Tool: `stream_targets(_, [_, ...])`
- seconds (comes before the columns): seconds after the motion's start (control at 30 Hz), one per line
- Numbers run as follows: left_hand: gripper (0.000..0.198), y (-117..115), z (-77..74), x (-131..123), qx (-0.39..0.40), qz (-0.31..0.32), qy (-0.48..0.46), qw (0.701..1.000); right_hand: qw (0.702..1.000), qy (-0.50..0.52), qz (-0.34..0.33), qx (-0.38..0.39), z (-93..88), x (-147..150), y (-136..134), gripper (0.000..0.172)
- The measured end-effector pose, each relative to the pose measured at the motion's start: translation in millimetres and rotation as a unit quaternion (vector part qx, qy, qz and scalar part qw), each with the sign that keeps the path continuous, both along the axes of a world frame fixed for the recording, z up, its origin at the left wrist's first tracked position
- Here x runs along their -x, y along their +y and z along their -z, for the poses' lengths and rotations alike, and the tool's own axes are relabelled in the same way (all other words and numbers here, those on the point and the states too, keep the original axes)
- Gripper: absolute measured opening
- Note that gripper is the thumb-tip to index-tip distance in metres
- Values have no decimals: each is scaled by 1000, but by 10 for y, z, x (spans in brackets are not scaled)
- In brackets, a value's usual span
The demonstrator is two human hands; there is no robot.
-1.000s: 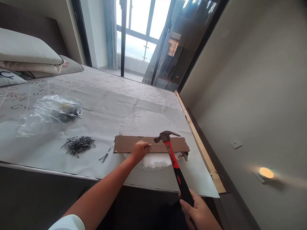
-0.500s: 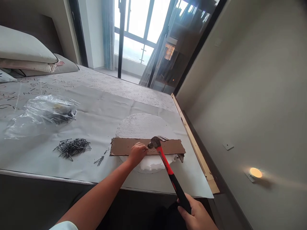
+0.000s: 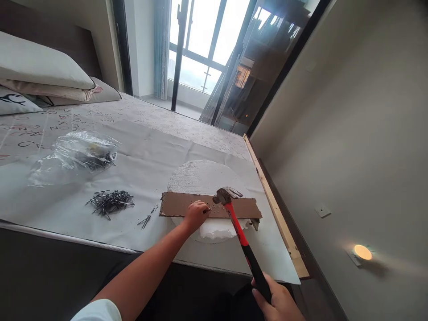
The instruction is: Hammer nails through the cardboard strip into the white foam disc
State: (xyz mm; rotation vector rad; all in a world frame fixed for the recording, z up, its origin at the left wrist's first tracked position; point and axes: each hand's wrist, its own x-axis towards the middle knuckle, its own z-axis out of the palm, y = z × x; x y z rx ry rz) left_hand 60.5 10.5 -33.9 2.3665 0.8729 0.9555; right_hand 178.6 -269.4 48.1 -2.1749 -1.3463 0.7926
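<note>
My right hand (image 3: pixel 279 298) is wrapped round the black grip of a claw hammer (image 3: pixel 239 227) with a red and black handle. The hammer's head hovers just right of my left hand (image 3: pixel 196 215), over a brown cardboard strip (image 3: pixel 175 206). My left fingers are pinched together at the strip's middle, on a small dark nail that is mostly hidden. Several small dots mark the cardboard near the fingertips. Beneath the strip lies a round white foam disc (image 3: pixel 207 174), with a rough white foam piece (image 3: pixel 217 228) at its near side.
A pile of nails (image 3: pixel 112 203) lies on the white sheet (image 3: pixel 150 156) to the left, with a few loose nails (image 3: pixel 145 221) nearer the strip. Behind the pile sits a clear plastic bag (image 3: pixel 83 149) with dark contents. A wooden rail (image 3: pixel 277 209) edges the bed by the wall.
The view has shifted slightly, moving the scene to the right in the picture. The hammer head has moved a little away from my left fingers. Both hands keep their grip.
</note>
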Motion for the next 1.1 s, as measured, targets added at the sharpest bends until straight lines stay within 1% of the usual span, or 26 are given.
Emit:
stream_targets(0.1, [17, 6, -3, 7, -1, 0, 3, 1000, 1000, 13, -15, 9, -12, 13, 26, 38])
stream_targets(0.23, [14, 21, -10, 11, 2, 10, 4, 1000, 1000, 18, 2, -3, -44, 38, 39, 38])
stream_targets(0.3, [13, 27, -9, 12, 2, 8, 8, 1000, 1000, 20, -7, -5, -30, 44, 44, 31])
stream_targets(0.37, [14, 29, -4, 15, -5, 4, 19, 1000, 999, 30, -27, 15, 17, 42, 51, 21])
stream_targets(0.43, [16, 30, -2, 19, -13, 4, 29, 999, 999, 34, -30, 25, 75, 36, 54, 16])
stream_targets(0.5, [16, 29, -7, 23, -17, 10, 33, 999, 999, 32, -13, 3, 113, 38, 53, 19])
stream_targets(0.6, [16, 27, -27, 32, -22, 14, 40, 999, 999, 31, -3, -30, 120, 64, 55, 27])
stream_targets(0.73, [17, 22, -30, 47, -46, 8, 74, 996, 999, 44, -1, 6, 112, 96, 57, 20])
stream_targets(0.8, [18, 17, -20, 48, -54, 15, 83, 995, 999, 45, 10, 10, 100, 85, 42, 23])
stream_targets(0.87, [18, 14, -18, 45, -50, 24, 77, 995, 999, 40, 19, -7, 69, 58, 22, 32])
stream_targets(0.93, [16, 22, -46, 54, -38, 34, 62, 997, 999, 34, 23, -28, 35, 30, 13, 39])
stream_targets(1.0, [21, 45, -116, 95, -19, 32, 26, 999, 999, 34, 15, -29, 29, 19, 26, 41])
stream_targets(1.03, [25, 64, -166, 134, -11, 26, 0, 1000, 999, 38, 4, -18, 45, 23, 41, 38])
stream_targets(1.1, [28, 116, -287, 248, -2, -6, -59, 998, 998, 49, -19, 21, 118, 48, 82, 27])
